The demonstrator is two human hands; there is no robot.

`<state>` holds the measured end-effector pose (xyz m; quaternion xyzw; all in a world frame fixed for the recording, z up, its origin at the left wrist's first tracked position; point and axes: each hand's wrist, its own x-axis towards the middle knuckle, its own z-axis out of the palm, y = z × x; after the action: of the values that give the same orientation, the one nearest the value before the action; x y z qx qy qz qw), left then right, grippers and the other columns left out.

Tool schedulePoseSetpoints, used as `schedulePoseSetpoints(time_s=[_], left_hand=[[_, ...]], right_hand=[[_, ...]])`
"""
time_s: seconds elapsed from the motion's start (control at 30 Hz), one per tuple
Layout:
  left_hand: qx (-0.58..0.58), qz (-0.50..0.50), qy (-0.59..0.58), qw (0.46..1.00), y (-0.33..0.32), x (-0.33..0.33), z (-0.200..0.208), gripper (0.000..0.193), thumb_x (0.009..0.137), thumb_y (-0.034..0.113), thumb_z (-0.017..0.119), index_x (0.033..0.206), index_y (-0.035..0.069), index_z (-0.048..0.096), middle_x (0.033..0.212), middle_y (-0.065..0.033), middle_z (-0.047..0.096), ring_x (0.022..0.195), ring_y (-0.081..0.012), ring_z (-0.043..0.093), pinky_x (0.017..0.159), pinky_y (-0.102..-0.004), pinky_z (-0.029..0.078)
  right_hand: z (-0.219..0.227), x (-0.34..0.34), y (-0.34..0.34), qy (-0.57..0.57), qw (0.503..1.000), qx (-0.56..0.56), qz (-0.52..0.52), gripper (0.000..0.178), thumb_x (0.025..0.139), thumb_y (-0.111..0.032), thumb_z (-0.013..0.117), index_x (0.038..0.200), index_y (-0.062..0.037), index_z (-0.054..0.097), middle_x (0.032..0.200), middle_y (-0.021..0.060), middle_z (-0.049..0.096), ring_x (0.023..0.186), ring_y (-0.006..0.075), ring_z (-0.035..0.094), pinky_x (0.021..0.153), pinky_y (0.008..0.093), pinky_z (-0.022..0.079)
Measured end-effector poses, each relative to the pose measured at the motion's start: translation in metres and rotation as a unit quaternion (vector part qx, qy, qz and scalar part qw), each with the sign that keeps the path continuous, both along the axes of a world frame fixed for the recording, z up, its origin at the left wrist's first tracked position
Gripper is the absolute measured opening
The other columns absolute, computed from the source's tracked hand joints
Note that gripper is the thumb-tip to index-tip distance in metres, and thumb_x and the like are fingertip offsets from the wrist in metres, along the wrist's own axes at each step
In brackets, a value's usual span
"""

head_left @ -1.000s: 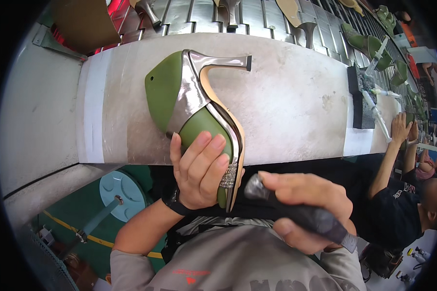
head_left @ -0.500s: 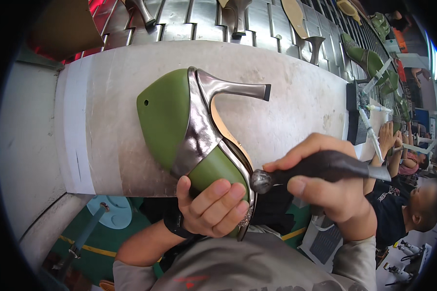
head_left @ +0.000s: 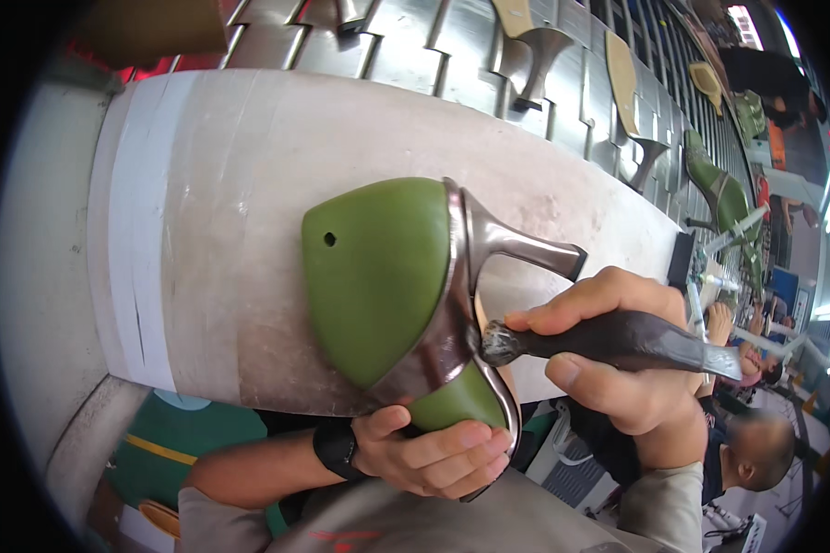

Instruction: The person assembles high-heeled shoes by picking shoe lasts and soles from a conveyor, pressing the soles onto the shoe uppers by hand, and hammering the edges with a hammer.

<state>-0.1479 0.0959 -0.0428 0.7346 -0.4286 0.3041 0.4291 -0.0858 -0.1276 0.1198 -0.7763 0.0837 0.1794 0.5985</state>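
Observation:
My left hand [head_left: 429, 456] is wrapped round the toe end of a high-heeled shoe [head_left: 438, 355] with a shiny bronze-grey strap and a slim heel [head_left: 530, 251]. A green shoe last [head_left: 378, 286] with a small hole fills the shoe, its back end leaning over the bench. My right hand [head_left: 650, 401] grips a dark-handled tool [head_left: 618, 348] between thumb and fingers. The tool's rounded, mottled grey end meets the shoe's sole edge near the arch. Its other end is a flat silvery tip pointing right. My left palm is hidden.
A pale, worn bench top [head_left: 240, 184] lies under the shoe. Beyond it runs a metal-slat conveyor [head_left: 406, 51] carrying heeled soles [head_left: 622, 83] and another green last [head_left: 719, 189]. Syringes stand at the bench's right end. A co-worker [head_left: 752, 452] is at the right.
The shoe has shifted right in view, and its heel now sits nearer my right hand. The tool's rounded end has moved from the forefoot edge towards the arch. Both hands keep their hold.

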Motion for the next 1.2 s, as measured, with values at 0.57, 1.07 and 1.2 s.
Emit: schedulePoseSetpoints(time_s=[0.57,1.07,1.2], left_hand=[[0.001,-0.015,0.025,1.0,0.003,0.002,0.003,0.028,0.103,0.038,0.061,0.13,0.029,0.064,0.142,0.013,0.064,0.142,-0.0078,0.052,0.13,-0.0617,0.018],[0.039,0.005,0.014,0.999,0.005,0.003,0.008,0.028,0.101,0.023,0.07,0.127,0.022,0.058,0.133,0.005,0.07,0.133,-0.0173,0.061,0.128,-0.0662,0.026],[0.038,0.038,-0.008,0.999,0.005,0.003,0.004,0.033,0.102,0.021,0.07,0.131,0.017,0.055,0.139,-0.0028,0.066,0.134,-0.0229,0.061,0.126,-0.0678,0.03]], right_hand=[[-0.009,-0.009,0.02,-0.056,0.996,-0.018,-0.06,0.025,0.092,-0.002,0.079,0.115,0.0051,0.069,0.116,0.0222,0.079,0.107,0.0211,0.076,0.097,0.0357,0.06],[0.015,0.041,0.002,0.03,0.99,-0.083,0.107,0.021,0.082,-0.017,0.078,0.098,-0.003,0.079,0.09,0.0038,0.08,0.063,0.0069,0.064,0.05,0.0247,0.047],[0.007,0.031,-0.003,-0.132,0.96,-0.125,0.211,0.018,0.091,-0.019,0.074,0.1,-0.0044,0.078,0.083,0.0052,0.072,0.058,0.0115,0.062,0.052,0.0278,0.05]])
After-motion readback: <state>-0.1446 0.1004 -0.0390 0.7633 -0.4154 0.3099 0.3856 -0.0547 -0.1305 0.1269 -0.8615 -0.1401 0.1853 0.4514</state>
